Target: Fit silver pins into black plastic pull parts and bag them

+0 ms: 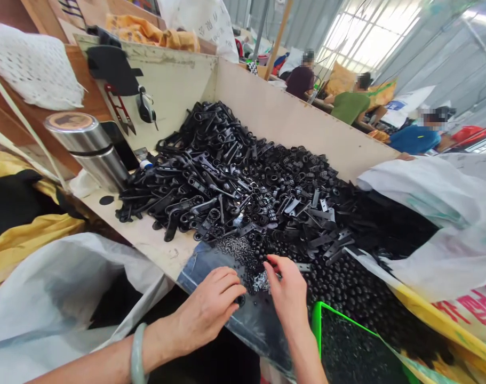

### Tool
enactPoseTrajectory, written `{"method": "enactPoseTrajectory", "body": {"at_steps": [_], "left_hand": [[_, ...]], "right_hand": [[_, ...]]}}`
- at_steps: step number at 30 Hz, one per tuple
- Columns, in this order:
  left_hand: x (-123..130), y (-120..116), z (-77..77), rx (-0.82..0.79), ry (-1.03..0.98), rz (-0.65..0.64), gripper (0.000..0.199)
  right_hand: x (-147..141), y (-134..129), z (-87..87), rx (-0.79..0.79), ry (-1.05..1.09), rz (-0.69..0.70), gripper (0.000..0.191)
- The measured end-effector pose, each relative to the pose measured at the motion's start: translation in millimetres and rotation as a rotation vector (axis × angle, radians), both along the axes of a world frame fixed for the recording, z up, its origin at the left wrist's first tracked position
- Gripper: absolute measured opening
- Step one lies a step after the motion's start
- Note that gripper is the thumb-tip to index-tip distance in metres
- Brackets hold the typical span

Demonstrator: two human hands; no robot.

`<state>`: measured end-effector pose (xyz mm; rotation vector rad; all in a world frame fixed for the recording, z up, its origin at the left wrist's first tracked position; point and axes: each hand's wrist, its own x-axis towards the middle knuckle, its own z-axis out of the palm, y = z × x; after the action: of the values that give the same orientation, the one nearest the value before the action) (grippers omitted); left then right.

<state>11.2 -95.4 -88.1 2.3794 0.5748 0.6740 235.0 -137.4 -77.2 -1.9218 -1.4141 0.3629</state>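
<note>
My left hand (210, 305), a pale green bangle (137, 352) on its wrist, is closed over the front edge of the bench. A small round black part (240, 301) shows at its fingertips. My right hand (287, 288) has its thumb and index finger bent toward each other above a little heap of silver pins (261, 281); whatever they pinch is too small to make out. Just beyond the hands lie a heap of tiny grey metal pieces (232, 246) and many black balls (342, 282). Dark blue cloth (259, 325) covers the bench edge under both hands.
Black lever-shaped parts with ringed ends (194, 181) are piled at left, black rings (294, 165) behind. A steel flask (94, 154) stands far left. A green-rimmed tray (317, 325) sits at right, near a white sack (438, 197). Several people work beyond the partition (291, 117).
</note>
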Motion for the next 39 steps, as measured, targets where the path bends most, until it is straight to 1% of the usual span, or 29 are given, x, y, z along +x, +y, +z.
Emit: {"method": "enactPoseTrajectory", "body": {"at_steps": [2, 4, 6, 9, 12, 13, 14, 16, 18, 20, 21, 25, 27, 30, 32, 34, 37, 39], "left_hand": [[0, -3, -7.2, 0.018, -0.018, 0.025, 0.031], [-1, -3, -13.6, 0.048, -0.047, 0.038, 0.03], [-1, -1, -16.6, 0.063, -0.072, 0.041, 0.029], [-1, 0, -15.4, 0.063, -0.084, 0.046, 0.027], [0, -2, -13.5, 0.052, -0.08, 0.063, 0.024], [0, -3, -13.6, 0.043, -0.079, 0.07, 0.023], [0, -4, -14.0, 0.033, -0.077, 0.077, 0.022], [0, -6, -15.2, 0.01, -0.073, 0.087, 0.021], [1, -7, -16.1, -0.007, -0.067, 0.098, 0.019], [1, -7, -16.7, -0.022, -0.066, 0.109, 0.017], [1, -7, -17.0, -0.029, -0.07, 0.11, 0.016], [2, -6, -19.5, -0.038, -0.104, 0.11, 0.012], [2, -6, -20.6, -0.026, -0.123, 0.111, 0.011], [2, -5, -20.8, -0.016, -0.143, 0.105, 0.009], [2, -6, -20.9, -0.025, -0.144, 0.107, 0.008], [2, -7, -21.8, -0.04, -0.142, 0.112, 0.008], [1, -8, -24.1, -0.059, -0.131, 0.113, 0.011], [0, -9, -25.3, -0.066, -0.123, 0.112, 0.015]], "right_hand": [[0, -16, 2.8, 0.003, 0.183, -0.041, 0.04], [-5, -34, 6.3, 0.007, 0.506, -0.121, 0.042], [-14, -48, 9.1, 0.027, 0.798, -0.215, 0.039], [-31, -58, 9.9, 0.068, 1.008, -0.306, 0.034], [-40, -65, 6.4, 0.037, 1.089, -0.283, 0.03], [-40, -67, 4.5, 0.004, 1.058, -0.254, 0.03], [-40, -70, 2.5, -0.036, 0.978, -0.215, 0.029], [-38, -74, -1.0, -0.106, 0.701, -0.095, 0.026], [-38, -74, -2.8, -0.116, 0.402, 0.051, 0.021], [-41, -69, -2.3, -0.072, 0.201, 0.169, 0.021], [-43, -66, -1.4, -0.036, 0.131, 0.202, 0.023], [-53, -53, 4.7, 0.083, -0.098, 0.264, 0.019], [-54, -49, 8.9, 0.09, -0.19, 0.308, 0.02], [-54, -44, 15.4, 0.053, -0.299, 0.355, 0.028], [-54, -41, 17.8, 0.038, -0.348, 0.358, 0.034], [-57, -40, 17.4, 0.038, -0.376, 0.334, 0.038], [-61, -42, 11.5, 0.049, -0.343, 0.265, 0.039], [-60, -47, 6.6, 0.028, -0.232, 0.234, 0.034]]}}
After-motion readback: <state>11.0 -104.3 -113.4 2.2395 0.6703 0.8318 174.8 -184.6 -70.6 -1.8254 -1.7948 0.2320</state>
